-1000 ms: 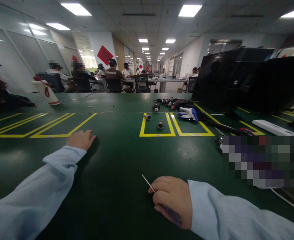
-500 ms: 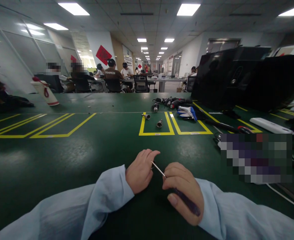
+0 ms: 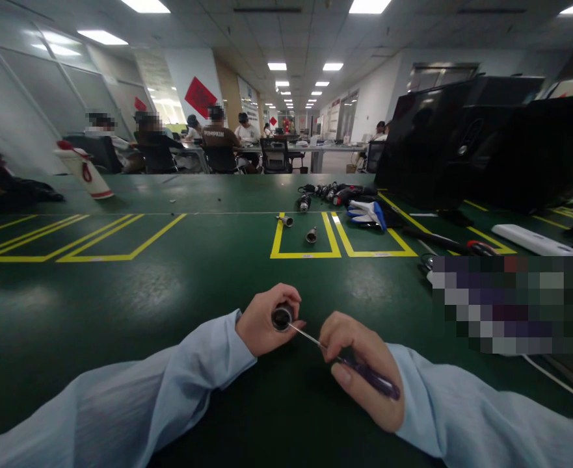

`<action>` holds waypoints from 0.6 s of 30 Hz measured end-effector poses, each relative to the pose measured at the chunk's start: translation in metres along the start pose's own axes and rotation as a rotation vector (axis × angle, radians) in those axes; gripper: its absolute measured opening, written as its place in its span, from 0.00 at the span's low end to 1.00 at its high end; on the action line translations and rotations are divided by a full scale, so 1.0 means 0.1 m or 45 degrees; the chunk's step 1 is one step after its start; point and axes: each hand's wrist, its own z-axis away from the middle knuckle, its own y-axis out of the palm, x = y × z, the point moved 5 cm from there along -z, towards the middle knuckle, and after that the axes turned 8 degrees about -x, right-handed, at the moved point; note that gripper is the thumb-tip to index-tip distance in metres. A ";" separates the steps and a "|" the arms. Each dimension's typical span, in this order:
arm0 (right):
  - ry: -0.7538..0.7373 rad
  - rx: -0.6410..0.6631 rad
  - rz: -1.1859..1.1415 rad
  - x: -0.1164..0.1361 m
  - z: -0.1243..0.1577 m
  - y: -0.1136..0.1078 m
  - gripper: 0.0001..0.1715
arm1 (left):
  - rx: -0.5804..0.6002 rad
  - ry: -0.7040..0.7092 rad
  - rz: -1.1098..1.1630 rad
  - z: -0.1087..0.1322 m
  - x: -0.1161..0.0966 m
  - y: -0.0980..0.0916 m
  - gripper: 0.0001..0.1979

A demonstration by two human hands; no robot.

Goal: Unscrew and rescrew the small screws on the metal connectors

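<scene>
My left hand (image 3: 259, 324) is curled around a small hollow metal part (image 3: 281, 317), whose round dark opening faces me. In my right hand (image 3: 352, 344) is a screwdriver (image 3: 380, 381) with a dark purple handle, held with its thin shaft pointing left. The shaft's tip is at the rim of the round part; whether it is inside the opening I cannot tell. Beyond my hands, a cone-shaped metal fitting (image 3: 311, 235) and another metal fitting (image 3: 285, 221) lie in a yellow-taped box on the green table (image 3: 208, 286).
A blue-and-white glove (image 3: 367, 214) lies behind another taped box. Near it are a dark cabled tool (image 3: 347, 194) and a metal-ended piece (image 3: 304, 203). At right are a white power strip (image 3: 534, 239) and black monitors (image 3: 423, 140). A white cup (image 3: 85, 170) stands far left.
My left hand has turned, bringing the round opening of the metal part into view. The screwdriver has shifted slightly, its tip now at that opening's rim.
</scene>
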 end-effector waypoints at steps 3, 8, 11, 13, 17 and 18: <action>-0.035 0.025 0.064 -0.02 0.00 0.02 0.03 | 0.098 0.140 -0.099 0.01 -0.04 0.03 0.08; -0.053 0.062 0.281 -0.11 0.02 0.05 0.03 | 0.246 0.272 -0.229 0.03 -0.05 0.11 0.07; -0.036 0.072 0.333 -0.14 0.03 0.07 0.05 | 0.332 0.279 -0.257 0.04 -0.05 0.17 0.06; 0.028 0.071 0.266 -0.16 0.03 0.07 0.06 | 0.356 0.294 -0.254 0.05 -0.06 0.18 0.06; 0.387 0.034 -0.055 -0.31 -0.01 0.03 0.10 | 0.351 0.292 -0.180 0.05 -0.08 0.18 0.05; 0.495 0.024 -0.155 -0.37 -0.01 0.03 0.11 | 0.345 0.274 -0.151 0.05 -0.08 0.18 0.05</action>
